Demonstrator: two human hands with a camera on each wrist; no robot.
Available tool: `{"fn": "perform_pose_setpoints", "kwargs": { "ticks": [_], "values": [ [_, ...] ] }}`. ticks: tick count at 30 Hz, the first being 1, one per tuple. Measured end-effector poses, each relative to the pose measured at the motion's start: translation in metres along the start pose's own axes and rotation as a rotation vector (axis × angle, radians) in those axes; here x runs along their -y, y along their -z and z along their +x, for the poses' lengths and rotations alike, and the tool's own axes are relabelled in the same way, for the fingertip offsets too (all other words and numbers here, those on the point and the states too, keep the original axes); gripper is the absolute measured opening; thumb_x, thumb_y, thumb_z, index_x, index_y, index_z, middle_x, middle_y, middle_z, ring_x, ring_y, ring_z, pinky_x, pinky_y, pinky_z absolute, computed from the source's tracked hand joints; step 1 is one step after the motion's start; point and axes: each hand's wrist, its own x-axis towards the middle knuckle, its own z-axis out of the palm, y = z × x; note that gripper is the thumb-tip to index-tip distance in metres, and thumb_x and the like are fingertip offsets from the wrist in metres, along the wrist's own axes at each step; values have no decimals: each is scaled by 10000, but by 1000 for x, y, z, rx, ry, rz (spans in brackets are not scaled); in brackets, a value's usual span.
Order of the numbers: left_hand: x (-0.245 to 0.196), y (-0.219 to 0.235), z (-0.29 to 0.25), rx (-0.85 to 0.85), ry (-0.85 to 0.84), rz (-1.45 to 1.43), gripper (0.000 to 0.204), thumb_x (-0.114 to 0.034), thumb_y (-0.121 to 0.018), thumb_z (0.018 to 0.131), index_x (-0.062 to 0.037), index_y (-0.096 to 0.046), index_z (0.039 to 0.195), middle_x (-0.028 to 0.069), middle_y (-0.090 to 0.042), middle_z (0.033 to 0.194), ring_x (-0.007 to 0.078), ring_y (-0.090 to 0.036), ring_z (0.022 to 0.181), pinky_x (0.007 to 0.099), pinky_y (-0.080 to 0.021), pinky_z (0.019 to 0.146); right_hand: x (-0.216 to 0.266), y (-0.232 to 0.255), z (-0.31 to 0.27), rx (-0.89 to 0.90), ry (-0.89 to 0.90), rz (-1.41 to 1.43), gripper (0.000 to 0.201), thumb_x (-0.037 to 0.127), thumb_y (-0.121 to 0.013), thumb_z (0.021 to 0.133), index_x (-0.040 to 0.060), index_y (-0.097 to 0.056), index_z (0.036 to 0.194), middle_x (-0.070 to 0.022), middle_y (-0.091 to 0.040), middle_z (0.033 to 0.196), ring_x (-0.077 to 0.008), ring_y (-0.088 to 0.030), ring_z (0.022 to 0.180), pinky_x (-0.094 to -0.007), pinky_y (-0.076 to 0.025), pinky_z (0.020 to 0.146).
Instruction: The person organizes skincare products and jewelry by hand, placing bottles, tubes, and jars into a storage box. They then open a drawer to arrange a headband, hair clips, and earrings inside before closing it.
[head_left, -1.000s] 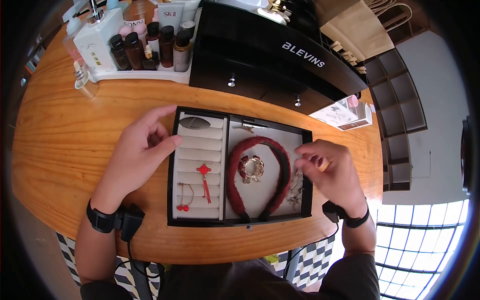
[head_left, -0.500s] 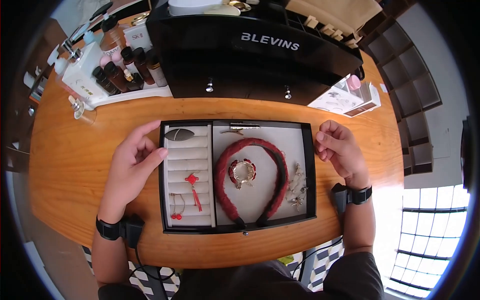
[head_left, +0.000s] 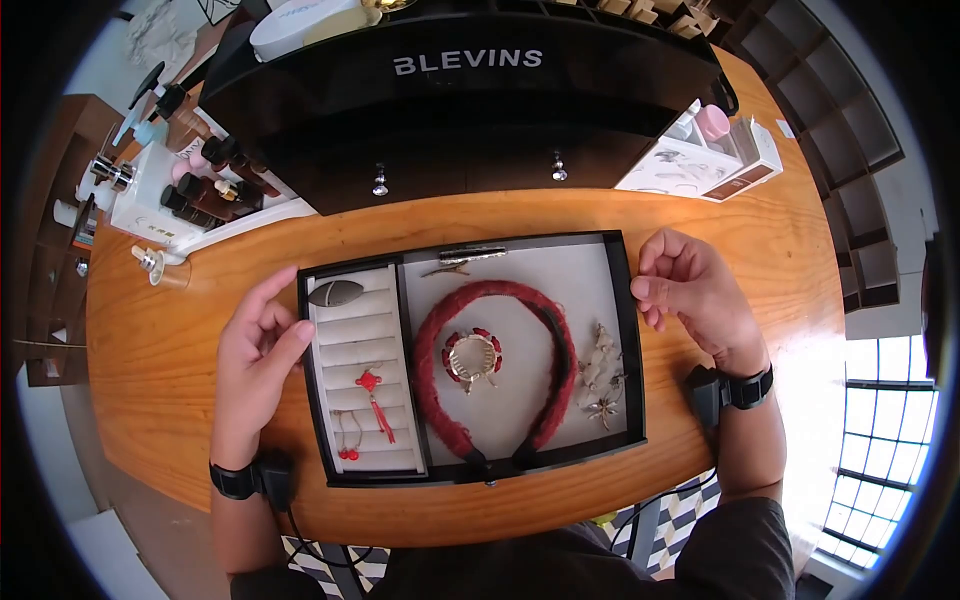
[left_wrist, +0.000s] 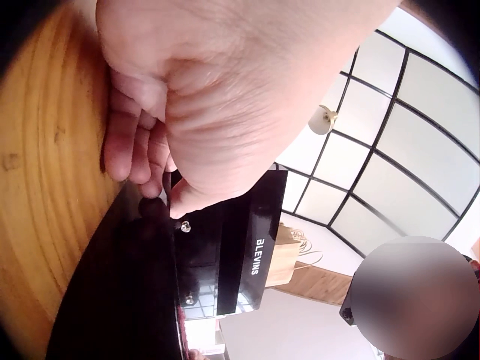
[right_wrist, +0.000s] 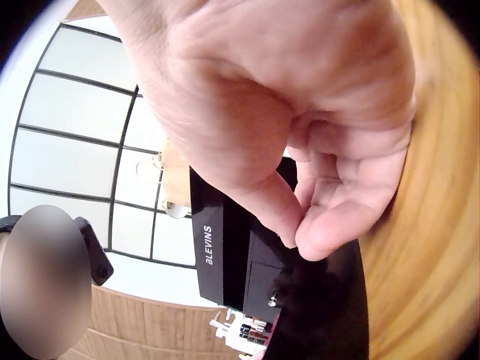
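A black jewelry drawer (head_left: 640,400) lies on the desk in the head view. My left hand (head_left: 262,350) grips its left wall, thumb at the rim and fingers outside. Opposite, my right hand (head_left: 695,295) pinches the right wall near the far corner, fingers curled outside. A dark red headband (head_left: 440,350) curves around a red-and-gold hair claw (head_left: 471,362). Hair clips (head_left: 472,254) lie at the back, a pale branching ornament (head_left: 600,362) at the right. Padded ring rows hold an oval grey barrette (head_left: 336,292), a red tassel earring (head_left: 378,408) and red-beaded earrings (head_left: 347,445).
A black BLEVINS cabinet (head_left: 450,130) with two crystal knobs stands behind the drawer. Bottles (head_left: 215,190) fill a white tray at the left, beside a dropper bottle (head_left: 160,265). White boxes (head_left: 690,165) stand at the right. The wooden desk (head_left: 170,380) has a curved edge.
My right hand has withdrawn from over the drawer to its right wall. My left hand has stayed at the left wall. The head view has turned, with the cabinet now more central.
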Motion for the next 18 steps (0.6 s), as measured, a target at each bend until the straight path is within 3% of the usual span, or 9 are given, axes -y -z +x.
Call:
{"fn": "perform_pose_setpoints", "kwargs": {
  "ticks": [13, 18],
  "values": [
    [5, 5, -1, 19, 11, -64, 559, -60, -735, 1002, -42, -531, 1522, -40, -613, 856, 24, -535, 750, 197, -442, 688, -2, -6, 0, -48, 11, -15, 179, -23, -764, 934, 32, -639, 1049, -36, -698, 809, -103, -675, 639, -227, -518, 550],
    [1, 6, -1, 63, 1, -89, 561, -89, -741, 1010, -37, -526, 1526, -37, -618, 856, 28, -530, 754, 202, -441, 692, -1, -7, 0, -47, 11, -28, 250, -8, -763, 931, 14, -639, 1147, -46, -696, 784, -113, -673, 622, -223, -505, 538]
  ]
}}
